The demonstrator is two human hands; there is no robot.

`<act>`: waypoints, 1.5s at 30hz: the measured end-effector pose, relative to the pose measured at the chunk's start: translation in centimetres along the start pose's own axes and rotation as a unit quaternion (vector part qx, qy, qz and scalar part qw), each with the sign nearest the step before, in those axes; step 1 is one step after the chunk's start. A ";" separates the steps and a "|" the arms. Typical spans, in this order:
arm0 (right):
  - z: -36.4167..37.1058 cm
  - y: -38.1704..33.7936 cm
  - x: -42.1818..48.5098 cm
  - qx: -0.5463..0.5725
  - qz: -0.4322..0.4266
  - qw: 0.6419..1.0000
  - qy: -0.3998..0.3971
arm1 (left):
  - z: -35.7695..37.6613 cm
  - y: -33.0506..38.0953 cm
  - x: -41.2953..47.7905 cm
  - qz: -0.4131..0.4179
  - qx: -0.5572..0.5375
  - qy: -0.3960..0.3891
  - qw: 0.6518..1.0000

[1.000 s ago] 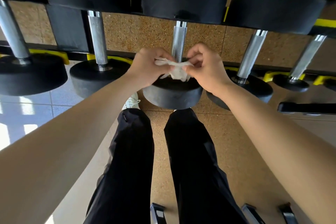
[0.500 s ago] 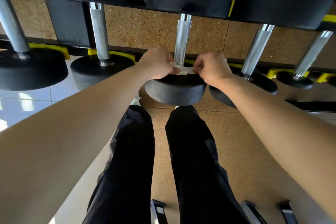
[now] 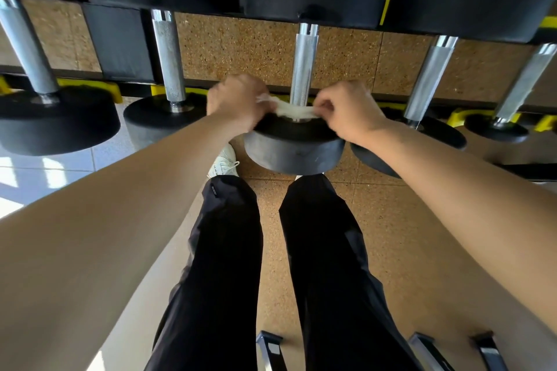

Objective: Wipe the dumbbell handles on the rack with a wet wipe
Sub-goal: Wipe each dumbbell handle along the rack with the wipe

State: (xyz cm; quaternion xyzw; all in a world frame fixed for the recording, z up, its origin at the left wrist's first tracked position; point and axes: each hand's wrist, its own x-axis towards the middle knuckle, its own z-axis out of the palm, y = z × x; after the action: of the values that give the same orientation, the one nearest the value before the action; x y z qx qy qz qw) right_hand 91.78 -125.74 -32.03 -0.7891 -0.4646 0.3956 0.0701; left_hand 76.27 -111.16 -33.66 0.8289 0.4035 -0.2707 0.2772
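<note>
Pinching the wet wipe (image 3: pixel 294 111) taut, left hand (image 3: pixel 236 104) and right hand (image 3: pixel 346 111) hold it at frame centre, against the middle dumbbell handle (image 3: pixel 304 65) base. Risk: thin wipe could tear or slip off the knurled steel if pulled too hard.

Speckled brown floor (image 3: pixel 391 220) — sunlit pale tiles (image 3: pixel 45 172) left

Motion blur softens the left hand (image 3: pixel 238 102) pinching the wet wipe (image 3: pixel 286 111).
</note>
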 end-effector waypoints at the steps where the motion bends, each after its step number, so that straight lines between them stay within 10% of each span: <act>1: 0.2 -0.8 0.3 0.000 -0.016 1.000 -0.008 | 0.1 -0.7 0.1 -0.024 -0.001 -0.002 1.000; 7: 0.0 2.9 -0.1 -0.022 0.087 0.996 0.026 | -0.5 1.3 0.2 0.099 -0.061 -0.086 0.990; 20: -1.3 2.4 1.6 -0.024 0.087 0.985 0.145 | -1.7 2.8 1.9 -0.009 -0.171 0.091 0.981; 29: -2.3 0.5 5.3 0.090 0.325 0.908 0.250 | -2.8 6.2 3.0 -0.107 -0.485 0.097 0.862; 34: -1.1 -2.4 6.5 0.112 0.249 0.937 0.217 | -2.1 5.2 3.4 -0.226 -0.597 0.112 0.762; 40: -1.2 0.7 5.2 0.174 0.350 0.901 0.186 | -2.3 5.3 2.8 -0.139 -0.542 0.019 0.829; 45: -0.3 -0.9 3.6 0.155 0.182 0.962 0.129 | -1.9 2.5 2.3 -0.250 -0.472 0.020 0.845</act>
State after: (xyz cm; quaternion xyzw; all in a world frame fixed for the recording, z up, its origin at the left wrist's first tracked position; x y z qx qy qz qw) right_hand 92.25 -122.30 -33.42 -0.8841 -0.2332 0.3639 0.1776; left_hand 80.01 -109.98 -33.27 0.4746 0.6813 -0.0914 0.5497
